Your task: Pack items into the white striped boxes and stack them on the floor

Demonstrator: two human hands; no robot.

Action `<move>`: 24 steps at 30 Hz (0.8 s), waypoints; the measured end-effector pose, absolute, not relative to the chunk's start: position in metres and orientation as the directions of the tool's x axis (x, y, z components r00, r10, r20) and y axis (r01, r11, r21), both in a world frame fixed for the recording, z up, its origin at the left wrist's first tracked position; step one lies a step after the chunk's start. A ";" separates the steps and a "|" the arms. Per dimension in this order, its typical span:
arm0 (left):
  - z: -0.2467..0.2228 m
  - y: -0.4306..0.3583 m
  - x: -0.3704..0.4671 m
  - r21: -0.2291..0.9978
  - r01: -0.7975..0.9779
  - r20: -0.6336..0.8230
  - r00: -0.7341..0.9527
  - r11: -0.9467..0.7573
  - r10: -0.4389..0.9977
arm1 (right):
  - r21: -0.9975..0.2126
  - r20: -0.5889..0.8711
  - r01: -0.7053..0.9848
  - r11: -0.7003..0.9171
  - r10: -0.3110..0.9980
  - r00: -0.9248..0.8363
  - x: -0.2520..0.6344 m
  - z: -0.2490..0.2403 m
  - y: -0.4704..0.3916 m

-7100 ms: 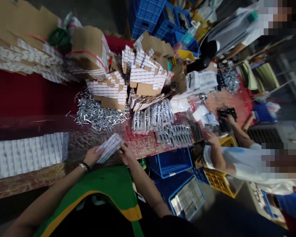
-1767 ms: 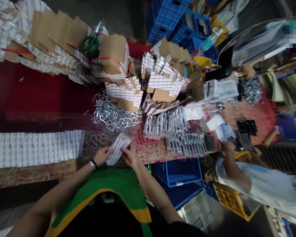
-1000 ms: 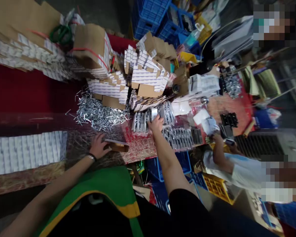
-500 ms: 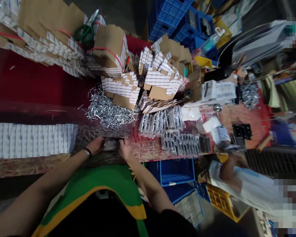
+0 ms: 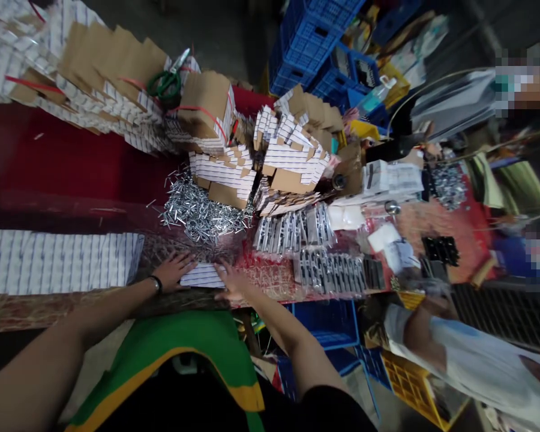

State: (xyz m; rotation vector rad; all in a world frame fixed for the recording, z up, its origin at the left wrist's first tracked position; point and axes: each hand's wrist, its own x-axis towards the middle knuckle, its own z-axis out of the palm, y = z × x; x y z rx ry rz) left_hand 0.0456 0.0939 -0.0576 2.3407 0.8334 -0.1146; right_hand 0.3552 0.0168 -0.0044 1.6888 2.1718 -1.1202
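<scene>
A small white carton (image 5: 202, 275) with blue lines lies on the table's front edge, in front of my body. My left hand (image 5: 173, 271), with a dark band at the wrist, is at its left end, fingers stretched along the far side. At the right end, my right hand (image 5: 233, 281) has its fingers and thumb spread around the corner. Both hands hold the carton between them. Just beyond lies a heap of loose silvery metal pieces (image 5: 202, 210). To the left stands a long row of similar white cartons (image 5: 58, 263).
Flattened cartons (image 5: 292, 153) are stacked behind the metal heap. Green-handled scissors (image 5: 165, 84) rest on carton stacks at the back left. Bagged metal parts (image 5: 328, 270) line the right side. Blue crates (image 5: 326, 324) stand below the edge, and a co-worker's arm (image 5: 425, 336) is at right.
The carton between my hands showed a dark top before; now its white lined face is up. My fingers have spread out along it. The camera view has shifted slightly.
</scene>
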 end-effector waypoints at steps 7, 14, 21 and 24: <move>-0.051 0.086 0.095 0.296 0.644 -0.391 0.755 -0.705 0.526 | -0.303 -0.526 0.949 0.090 0.814 -0.246 0.336 -0.006 0.010; -0.050 0.069 0.096 0.347 0.652 -0.368 0.756 -0.675 0.541 | -0.254 -0.529 0.960 0.116 0.814 -0.238 0.332 -0.008 0.002; -0.024 0.070 0.131 0.441 0.730 -0.424 0.683 -0.523 0.595 | -0.380 -0.416 0.925 0.006 0.892 -0.177 0.340 0.005 0.062; 0.004 0.077 0.108 0.493 0.788 -0.440 0.591 -0.369 0.676 | -0.361 -0.287 0.923 -0.134 0.957 0.027 0.358 0.023 0.148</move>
